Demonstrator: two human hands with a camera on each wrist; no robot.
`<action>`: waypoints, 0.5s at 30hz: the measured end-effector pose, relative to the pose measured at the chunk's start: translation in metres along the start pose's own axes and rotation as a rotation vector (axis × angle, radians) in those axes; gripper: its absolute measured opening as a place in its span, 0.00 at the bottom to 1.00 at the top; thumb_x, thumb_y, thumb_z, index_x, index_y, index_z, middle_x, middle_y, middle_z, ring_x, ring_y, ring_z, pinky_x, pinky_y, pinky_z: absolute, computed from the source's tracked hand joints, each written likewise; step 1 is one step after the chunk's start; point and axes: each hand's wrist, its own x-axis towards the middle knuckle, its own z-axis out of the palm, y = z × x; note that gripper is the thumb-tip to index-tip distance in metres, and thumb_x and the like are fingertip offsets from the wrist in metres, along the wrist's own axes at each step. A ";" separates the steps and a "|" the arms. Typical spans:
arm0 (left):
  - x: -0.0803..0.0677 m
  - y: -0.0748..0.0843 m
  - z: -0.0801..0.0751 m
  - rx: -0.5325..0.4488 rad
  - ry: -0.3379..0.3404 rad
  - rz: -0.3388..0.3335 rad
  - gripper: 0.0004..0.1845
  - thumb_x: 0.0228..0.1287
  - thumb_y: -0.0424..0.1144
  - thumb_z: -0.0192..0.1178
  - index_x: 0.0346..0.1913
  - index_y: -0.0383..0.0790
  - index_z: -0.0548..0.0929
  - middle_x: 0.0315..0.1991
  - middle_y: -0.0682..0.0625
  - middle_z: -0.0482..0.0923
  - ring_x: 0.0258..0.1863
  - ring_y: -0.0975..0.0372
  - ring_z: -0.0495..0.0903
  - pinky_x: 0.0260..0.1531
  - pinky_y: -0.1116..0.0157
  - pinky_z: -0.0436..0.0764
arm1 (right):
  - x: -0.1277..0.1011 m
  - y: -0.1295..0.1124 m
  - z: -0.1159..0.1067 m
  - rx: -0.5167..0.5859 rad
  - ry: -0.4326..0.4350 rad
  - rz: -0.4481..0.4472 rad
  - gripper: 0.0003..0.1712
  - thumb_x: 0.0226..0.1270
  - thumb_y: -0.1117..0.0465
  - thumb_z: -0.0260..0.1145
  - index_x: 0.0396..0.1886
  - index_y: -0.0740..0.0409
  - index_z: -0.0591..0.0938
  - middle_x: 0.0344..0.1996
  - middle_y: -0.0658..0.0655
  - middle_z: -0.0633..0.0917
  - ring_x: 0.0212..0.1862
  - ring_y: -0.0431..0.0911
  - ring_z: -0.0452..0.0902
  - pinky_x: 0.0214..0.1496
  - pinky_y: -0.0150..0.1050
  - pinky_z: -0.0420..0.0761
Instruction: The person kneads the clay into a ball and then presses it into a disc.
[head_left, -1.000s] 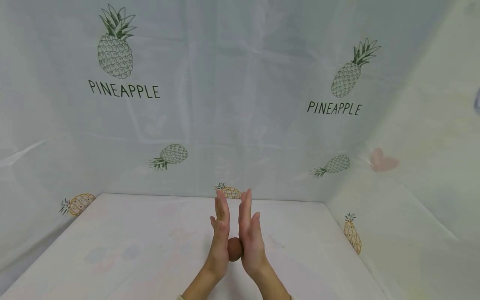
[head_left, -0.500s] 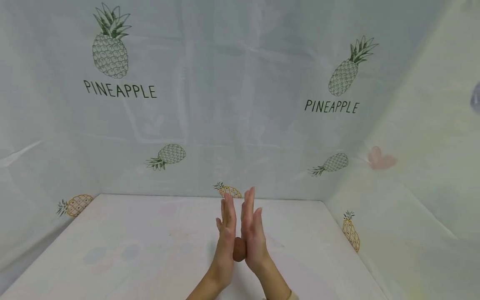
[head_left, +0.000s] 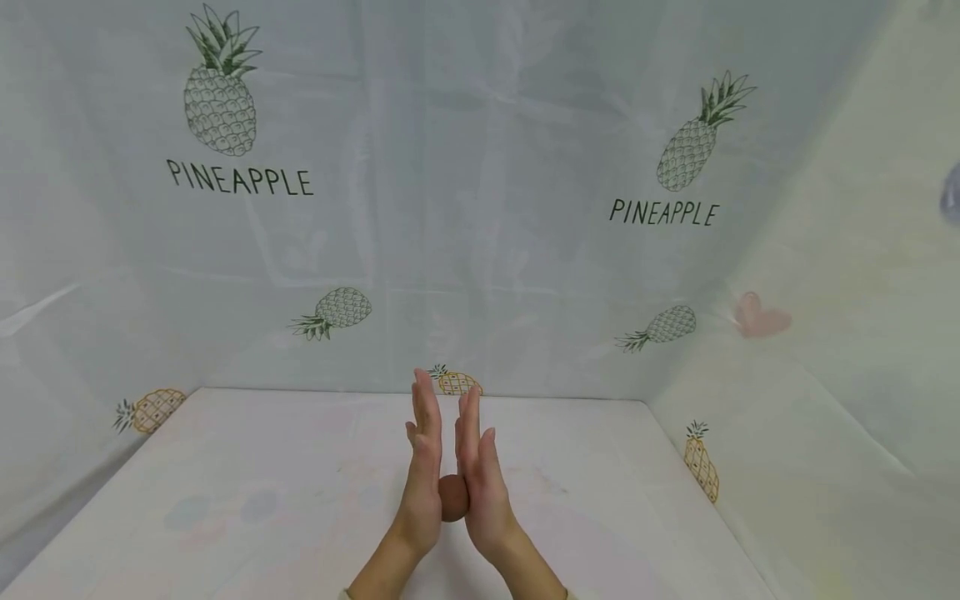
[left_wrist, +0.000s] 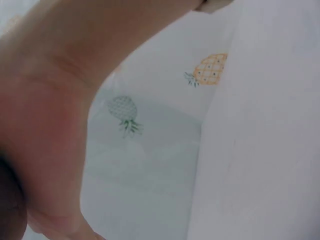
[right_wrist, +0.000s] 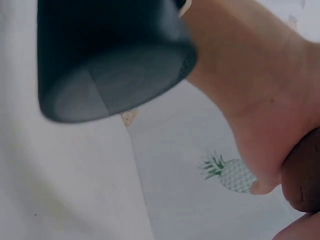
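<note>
A small brown ball of clay-like stuff (head_left: 453, 498) sits squeezed between my two flat palms above the white table (head_left: 225, 500). My left hand (head_left: 422, 467) stands upright with straight fingers pointing away from me. My right hand (head_left: 476, 471) faces it, fingers also straight, pressing the ball from the other side. In the right wrist view the brown lump (right_wrist: 303, 175) shows at the heel of the right palm. The left wrist view shows only the left palm (left_wrist: 45, 130) up close, with a dark edge of the ball (left_wrist: 9, 200) at the lower left.
White sheets printed with pineapples (head_left: 221, 92) and the word PINEAPPLE hang as walls behind and on both sides of the table. A dark rounded camera housing (right_wrist: 110, 55) fills the top of the right wrist view.
Both hands have slid a little to the left with the ball still pressed between them, and the palms have shifted against each other.
</note>
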 end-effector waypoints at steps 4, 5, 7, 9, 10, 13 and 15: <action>0.002 -0.004 -0.003 0.009 0.008 -0.010 0.33 0.83 0.63 0.13 0.85 0.65 0.28 0.86 0.67 0.21 0.83 0.69 0.18 0.74 0.44 0.10 | -0.002 -0.005 0.003 -0.011 0.000 -0.005 0.34 0.83 0.34 0.11 0.84 0.24 0.29 0.82 0.28 0.27 0.85 0.43 0.18 0.79 0.65 0.16; 0.002 -0.005 -0.004 0.011 0.008 -0.015 0.33 0.82 0.63 0.13 0.85 0.66 0.28 0.86 0.67 0.21 0.83 0.69 0.18 0.73 0.43 0.10 | -0.002 -0.007 0.003 -0.016 0.000 -0.008 0.34 0.83 0.34 0.11 0.85 0.25 0.29 0.82 0.28 0.27 0.85 0.43 0.18 0.79 0.66 0.16; 0.002 -0.008 -0.004 0.015 0.011 -0.028 0.33 0.82 0.63 0.12 0.85 0.67 0.28 0.86 0.68 0.21 0.83 0.69 0.18 0.73 0.42 0.10 | -0.002 -0.009 0.004 -0.024 0.001 -0.025 0.34 0.83 0.35 0.11 0.85 0.26 0.29 0.82 0.29 0.26 0.85 0.44 0.18 0.78 0.67 0.15; 0.002 -0.012 -0.003 0.021 0.007 -0.037 0.33 0.83 0.62 0.12 0.85 0.67 0.28 0.86 0.68 0.21 0.84 0.68 0.18 0.72 0.41 0.09 | -0.002 -0.010 0.002 -0.037 0.006 -0.042 0.34 0.83 0.35 0.11 0.85 0.27 0.29 0.83 0.30 0.26 0.85 0.46 0.18 0.78 0.67 0.15; 0.001 -0.013 -0.001 0.026 0.003 -0.044 0.32 0.83 0.61 0.13 0.85 0.67 0.27 0.86 0.68 0.21 0.84 0.67 0.18 0.72 0.40 0.09 | -0.002 -0.011 0.001 -0.042 0.013 -0.047 0.34 0.82 0.35 0.11 0.85 0.26 0.29 0.83 0.30 0.26 0.85 0.46 0.18 0.78 0.67 0.15; -0.001 -0.017 0.005 0.040 -0.021 -0.060 0.32 0.84 0.57 0.14 0.85 0.65 0.27 0.86 0.68 0.21 0.84 0.65 0.17 0.72 0.38 0.10 | -0.002 -0.012 -0.005 -0.051 0.038 -0.052 0.35 0.82 0.35 0.11 0.85 0.26 0.29 0.83 0.32 0.27 0.86 0.47 0.19 0.78 0.67 0.16; -0.004 -0.019 0.009 0.042 -0.043 -0.062 0.31 0.85 0.54 0.14 0.85 0.63 0.28 0.86 0.68 0.20 0.84 0.64 0.17 0.71 0.37 0.10 | -0.002 -0.013 -0.010 -0.052 0.057 -0.046 0.35 0.82 0.34 0.11 0.85 0.25 0.29 0.84 0.33 0.28 0.86 0.48 0.19 0.78 0.67 0.16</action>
